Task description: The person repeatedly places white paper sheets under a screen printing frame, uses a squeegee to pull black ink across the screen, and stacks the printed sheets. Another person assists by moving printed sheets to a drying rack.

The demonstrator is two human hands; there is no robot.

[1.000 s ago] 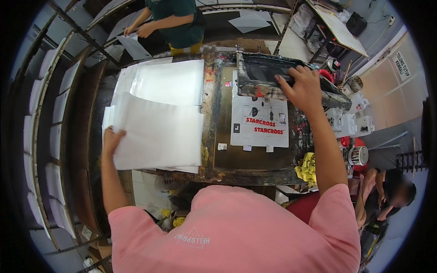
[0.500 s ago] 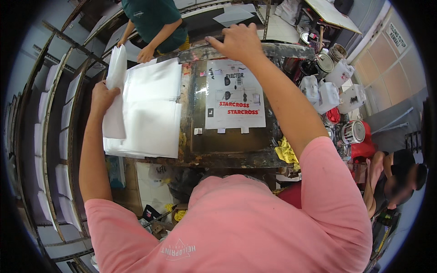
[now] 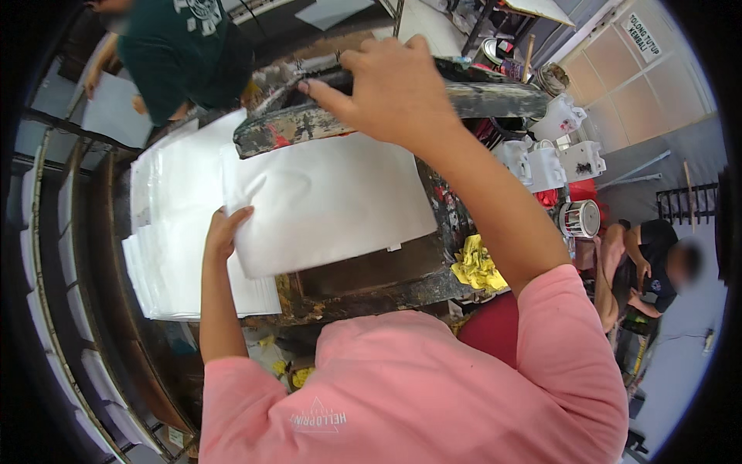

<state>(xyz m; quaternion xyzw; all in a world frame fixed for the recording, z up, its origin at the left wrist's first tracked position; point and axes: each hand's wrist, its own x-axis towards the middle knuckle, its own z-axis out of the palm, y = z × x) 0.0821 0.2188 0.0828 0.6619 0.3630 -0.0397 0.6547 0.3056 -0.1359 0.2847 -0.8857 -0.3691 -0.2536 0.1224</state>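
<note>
My left hand (image 3: pixel 226 232) pinches the left edge of a large white sheet (image 3: pixel 332 201), thumb on top. The sheet lies stretched over the dark, stained printing bed (image 3: pixel 363 274), covering most of it and the printed sheet seen there earlier. At the far side, my right hand (image 3: pixel 406 97) grips the bar of a paint-stained screen printing frame (image 3: pixel 495 102), thumb pointing left. That frame is tilted up, above the white sheet's far edge. Left of the bed, beside my left hand, is a stack of white sheets (image 3: pixel 178 209), its edges uneven.
Across the table at far left, a person in a dark green shirt (image 3: pixel 174 58) is by another white sheet (image 3: pixel 116 112). Drying racks (image 3: pixel 50 255) line the left. A crumpled yellow cloth (image 3: pixel 477 267), white jugs (image 3: pixel 581 160) and a paint tin (image 3: pixel 580 218) stand right. Another person (image 3: pixel 657 259) sits there.
My left hand has brought the white sheet rightward from over the stack onto the bed, covering the printed sheet. My right hand stays on the frame. The person opposite has shifted left with a sheet.
</note>
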